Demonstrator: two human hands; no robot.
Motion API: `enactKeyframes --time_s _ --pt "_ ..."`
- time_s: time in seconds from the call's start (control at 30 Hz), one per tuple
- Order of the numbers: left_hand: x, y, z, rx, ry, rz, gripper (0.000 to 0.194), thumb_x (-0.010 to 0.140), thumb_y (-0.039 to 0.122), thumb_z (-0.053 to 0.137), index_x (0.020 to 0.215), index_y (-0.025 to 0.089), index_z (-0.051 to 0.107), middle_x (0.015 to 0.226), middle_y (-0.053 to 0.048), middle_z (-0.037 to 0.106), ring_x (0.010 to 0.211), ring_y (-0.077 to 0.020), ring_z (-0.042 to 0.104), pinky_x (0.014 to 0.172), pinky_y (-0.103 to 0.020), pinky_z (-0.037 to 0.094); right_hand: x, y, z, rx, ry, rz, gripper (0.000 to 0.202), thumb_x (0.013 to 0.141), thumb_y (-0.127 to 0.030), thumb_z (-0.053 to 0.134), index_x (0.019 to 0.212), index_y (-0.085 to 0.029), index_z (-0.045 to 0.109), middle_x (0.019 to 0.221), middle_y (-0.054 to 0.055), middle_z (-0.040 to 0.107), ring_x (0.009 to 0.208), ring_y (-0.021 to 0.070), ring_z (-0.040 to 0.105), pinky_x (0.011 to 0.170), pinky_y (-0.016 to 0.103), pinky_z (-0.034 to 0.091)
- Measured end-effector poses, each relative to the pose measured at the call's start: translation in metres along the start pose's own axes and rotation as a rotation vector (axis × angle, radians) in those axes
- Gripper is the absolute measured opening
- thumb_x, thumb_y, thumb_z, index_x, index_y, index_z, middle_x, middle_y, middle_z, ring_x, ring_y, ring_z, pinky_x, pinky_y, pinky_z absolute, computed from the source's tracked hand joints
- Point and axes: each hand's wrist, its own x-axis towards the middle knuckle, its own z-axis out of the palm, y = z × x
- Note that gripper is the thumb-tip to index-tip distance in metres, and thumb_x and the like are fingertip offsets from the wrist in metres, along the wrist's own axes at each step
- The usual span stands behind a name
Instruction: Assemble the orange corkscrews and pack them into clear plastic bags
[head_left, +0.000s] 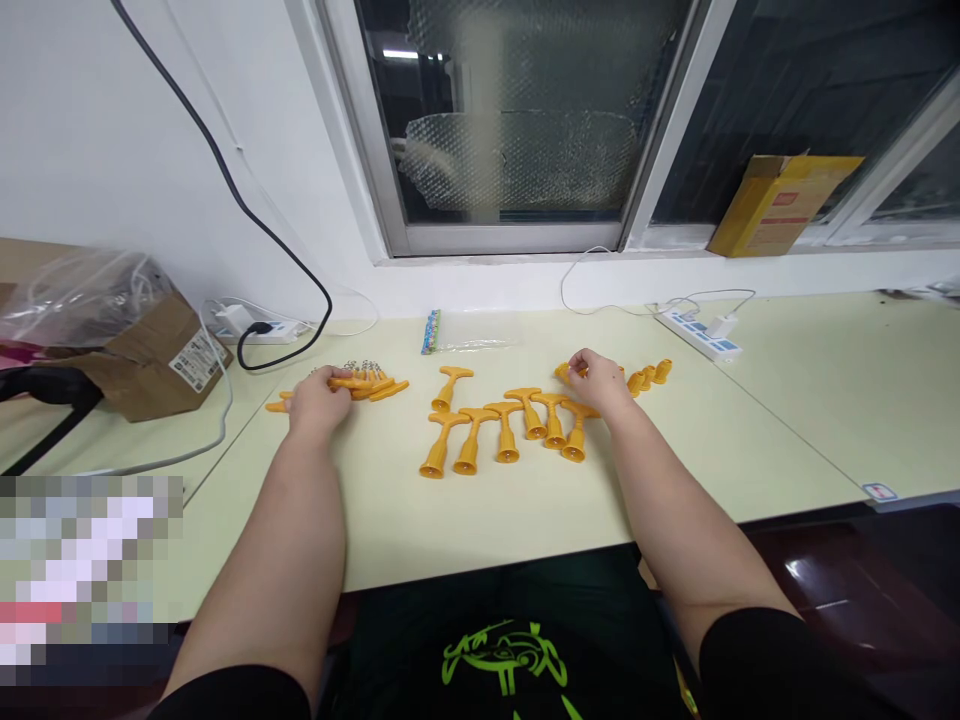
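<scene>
– Hands first: where can they be seen in the head view?

– On the left, the left hand is laid over some yellow handles, with its back up and its fingers bent. Whether one is gripped cannot be told, as the fingertips are hidden.

– And the other one?

– On the right, the right hand is held with its fingers curled. A small yellow cup is touched by its tips. Whether it is pinched cannot be told.

– What is set near them?

– Shiny metal twists are heaped just past the handles, on the far side. More yellow cups are lined up to the right of the right hand.

– What is put between the hands?

– Seven T-shaped yellow things are laid on the pale table, with six in a bent row and one farther off. Beyond them, by the wall, a clear bag is laid flat.
</scene>
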Motion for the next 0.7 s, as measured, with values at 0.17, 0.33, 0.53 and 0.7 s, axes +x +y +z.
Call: enactKeyframes --time_s 0.17,0.33,0.53,0.7 --pt "-0.002 0.008 -0.002 0.106 -0.01 -0.077 0.041 0.073 0.011 0.064 0.111 0.021 0.073 0.119 -0.014 0.072 0.118 -0.0381 0.062 0.105 -0.057 0.041 -0.002 -0.004 0.0 -0.136 -0.037 -0.002 0.018 0.087 -0.031 0.061 0.102 -0.026 0.07 0.107 0.003 0.077 0.106 0.025 0.065 0.096 0.041 0.039" --pt "-0.005 0.013 -0.004 0.112 -0.025 -0.066 0.041 0.069 0.011 0.066 0.109 0.02 0.073 0.125 -0.017 0.069 0.122 -0.0395 0.06 0.106 -0.057 0.041 -0.004 -0.007 -0.002 -0.163 -0.039 0.021 0.02 0.089 -0.033 0.059 0.102 -0.026 0.072 0.108 0.004 0.077 0.108 0.0266 0.064 0.1 0.045 0.036" --pt "-0.016 0.026 0.0 0.091 0.14 0.138 0.034 0.075 0.021 0.066 0.108 0.022 0.073 0.126 -0.014 0.064 0.13 -0.0408 0.051 0.113 -0.062 0.033 -0.009 -0.016 0.002 -0.253 -0.071 -0.051 0.034 0.097 -0.025 0.047 0.114 -0.029 0.076 0.124 0.005 0.075 0.124 0.03 0.055 0.112 0.055 0.027" --pt "-0.036 0.064 0.024 -0.048 0.033 0.598 0.028 0.088 0.025 0.056 0.111 0.023 0.071 0.119 -0.009 0.068 0.124 -0.0299 0.056 0.114 -0.047 0.039 -0.009 -0.025 0.015 -0.301 -0.181 -0.143 0.04 0.101 -0.023 0.038 0.12 -0.027 0.074 0.132 0.006 0.071 0.132 0.0301 0.05 0.119 0.073 -0.006"
